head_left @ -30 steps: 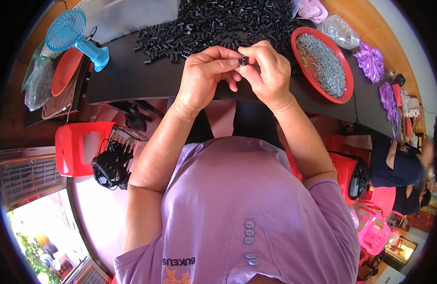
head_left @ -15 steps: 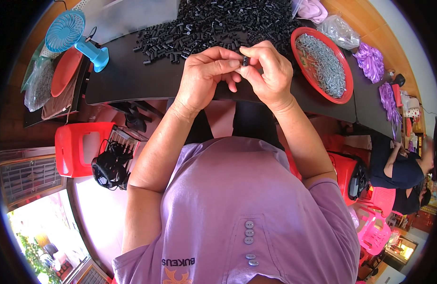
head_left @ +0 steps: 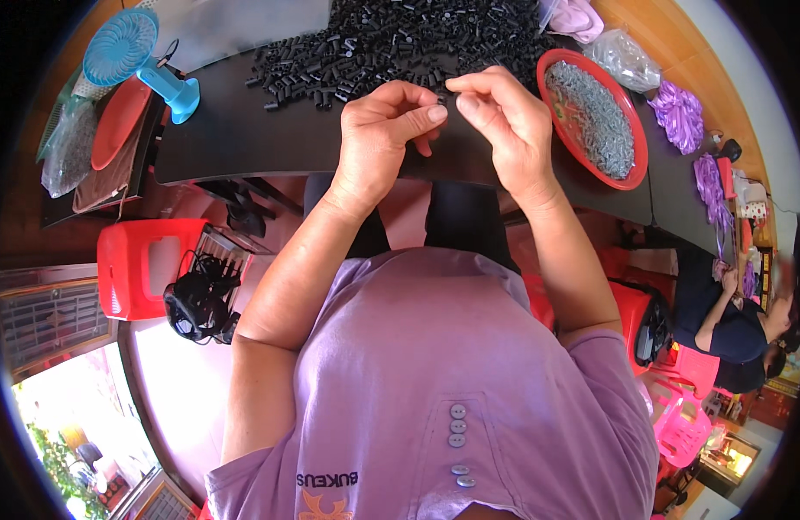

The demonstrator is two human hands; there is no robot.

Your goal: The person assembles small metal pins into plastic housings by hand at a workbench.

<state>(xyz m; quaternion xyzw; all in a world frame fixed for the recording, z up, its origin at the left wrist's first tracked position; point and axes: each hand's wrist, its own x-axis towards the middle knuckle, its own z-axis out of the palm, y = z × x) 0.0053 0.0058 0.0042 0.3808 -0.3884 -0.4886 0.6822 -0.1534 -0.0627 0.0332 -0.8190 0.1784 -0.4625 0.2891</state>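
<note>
Above the near edge of the dark table, my left hand [head_left: 375, 139] is closed in a pinch, thumb against the bent fingers. Whatever lies between those fingertips is hidden or too small to make out. My right hand [head_left: 514, 126] is apart from it, its thumb and forefinger spread with nothing visible between them. Just beyond both hands spreads a large heap of small black cylindrical parts [head_left: 391, 48]. To the right of my right hand, a red oval tray [head_left: 640, 143] holds many small grey metal pieces [head_left: 595, 117].
A blue fan [head_left: 123, 48] stands at the left beside a translucent bin [head_left: 231, 30]. Purple ribbon bundles [head_left: 677, 113] and a clear plastic bag [head_left: 622, 59] lie at the right. A red stool [head_left: 114, 269] stands lower left; another person [head_left: 720, 312] is at the far right.
My hands have come apart, the right one moving right and its fingers spreading. The small black part that showed between my fingertips is no longer plainly visible.
</note>
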